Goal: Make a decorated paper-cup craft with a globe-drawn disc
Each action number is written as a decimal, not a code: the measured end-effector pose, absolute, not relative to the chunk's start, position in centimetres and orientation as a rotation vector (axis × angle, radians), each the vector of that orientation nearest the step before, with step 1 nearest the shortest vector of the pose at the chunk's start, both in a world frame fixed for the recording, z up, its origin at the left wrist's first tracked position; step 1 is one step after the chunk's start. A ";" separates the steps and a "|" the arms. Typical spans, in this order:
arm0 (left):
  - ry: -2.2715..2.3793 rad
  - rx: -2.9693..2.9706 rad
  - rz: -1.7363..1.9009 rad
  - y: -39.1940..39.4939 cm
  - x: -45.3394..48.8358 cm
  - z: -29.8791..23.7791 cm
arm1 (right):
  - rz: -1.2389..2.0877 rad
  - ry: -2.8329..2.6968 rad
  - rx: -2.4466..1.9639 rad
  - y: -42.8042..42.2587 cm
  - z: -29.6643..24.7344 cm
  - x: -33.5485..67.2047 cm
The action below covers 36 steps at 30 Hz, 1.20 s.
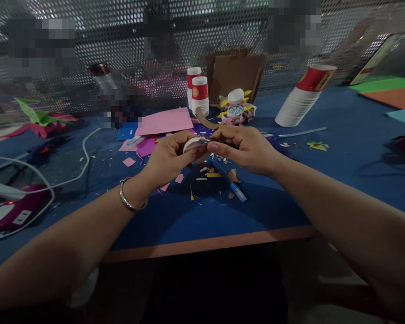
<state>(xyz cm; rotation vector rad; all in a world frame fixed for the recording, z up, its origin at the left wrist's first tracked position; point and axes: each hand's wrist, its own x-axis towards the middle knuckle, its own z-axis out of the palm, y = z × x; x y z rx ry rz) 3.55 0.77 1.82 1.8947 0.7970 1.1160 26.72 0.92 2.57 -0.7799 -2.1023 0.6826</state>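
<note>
My left hand (168,155) is closed on a small, round white paper piece (191,144), which looks like the bottom part of a paper cup. Its thumb presses on the near side. My right hand (246,146) meets it from the right, thumb and fingers pinched together at the piece's edge. A thin dark-grey thing shows at those fingertips, too small and covered to name. Below the hands, a blue marker (229,181) lies slanted among paper scraps (213,175) in pink, yellow and white.
Behind the hands lie a pink sheet (168,120), stacked paper cups (200,94) and a decorated cup figure (236,110). Cardboard (236,74) leans on the perforated metal screen. More cups (302,99) tilt at right. A cable (86,157) and purple device (27,209) are left.
</note>
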 end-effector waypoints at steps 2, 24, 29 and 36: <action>0.799 1.947 1.138 0.8 3.5 1.8 | 0.642 -2.133 -0.792 0.9 2.5 26.8; 0.771 2.006 1.224 -0.5 3.9 2.7 | 0.367 -2.187 -0.668 -0.2 3.0 26.5; 0.772 1.930 1.153 -0.3 3.8 2.9 | 0.330 -2.191 -0.706 -0.1 3.0 26.4; 0.831 1.914 1.070 -0.2 3.8 3.2 | 0.356 -2.178 -0.717 0.1 2.8 26.4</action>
